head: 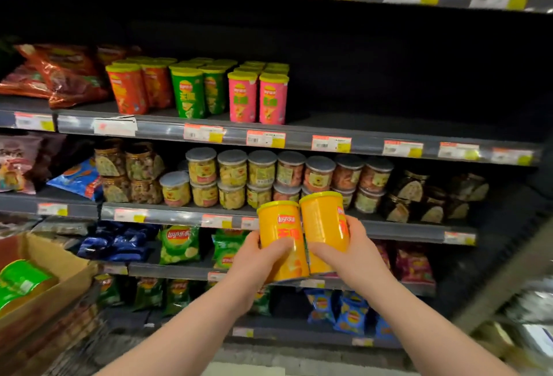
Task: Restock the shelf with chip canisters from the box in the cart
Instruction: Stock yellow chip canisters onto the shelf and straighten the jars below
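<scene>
Two yellow chip canisters are held side by side in front of the shelves. My left hand grips the left canister and my right hand grips the right canister. They touch each other and stand roughly upright. On the upper shelf stand rows of red canisters, green canisters and pink canisters; the stretch to the right of the pink ones is dark and bare. The cardboard box at lower left holds green canisters.
The cart's wire side shows at lower left under the box. Plastic snack tubs fill the shelf below the canisters, with chip bags lower down. Price tags line each shelf edge.
</scene>
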